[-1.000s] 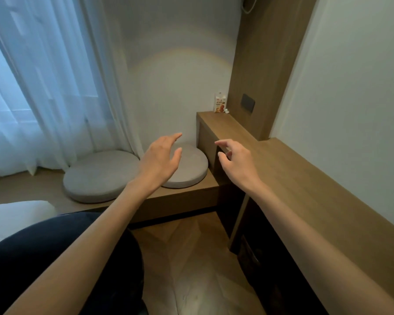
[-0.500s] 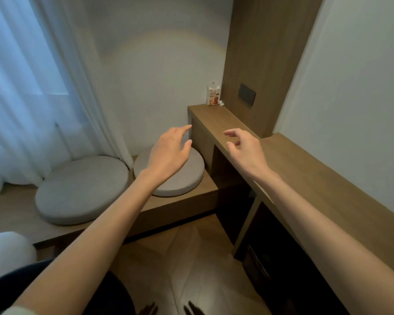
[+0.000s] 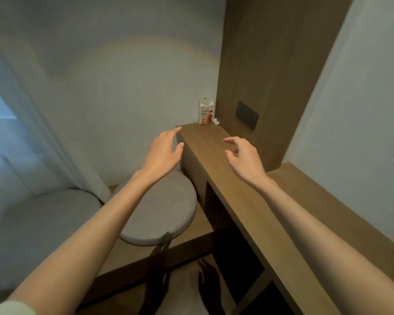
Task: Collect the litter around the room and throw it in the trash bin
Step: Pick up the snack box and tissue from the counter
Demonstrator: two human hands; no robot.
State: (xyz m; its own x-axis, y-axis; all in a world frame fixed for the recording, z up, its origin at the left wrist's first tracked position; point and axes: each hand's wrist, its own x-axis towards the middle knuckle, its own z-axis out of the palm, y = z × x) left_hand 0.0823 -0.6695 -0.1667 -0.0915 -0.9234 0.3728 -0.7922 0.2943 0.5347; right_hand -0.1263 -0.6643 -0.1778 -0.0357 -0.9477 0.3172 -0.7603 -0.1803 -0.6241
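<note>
A small white carton (image 3: 205,112) with an orange picture stands upright at the far end of the wooden ledge (image 3: 216,151), against the wall. A tiny white scrap (image 3: 216,121) lies just right of it. My left hand (image 3: 163,153) hovers open beside the ledge's left edge, fingers stretched toward the carton. My right hand (image 3: 243,156) floats open above the ledge, fingers loosely curled, well short of the carton. Neither hand holds anything. No trash bin is in view.
A round grey cushion (image 3: 162,212) lies on a low wooden bench below my left arm. A second cushion (image 3: 43,219) sits further left under a sheer curtain (image 3: 32,133). A dark wall switch (image 3: 246,114) is on the wood panel. White walls close the corner.
I have moved closer to the ledge; the carton looks larger. Both hands have advanced toward it and stay empty. The dark clothing at lower left has left the view.
</note>
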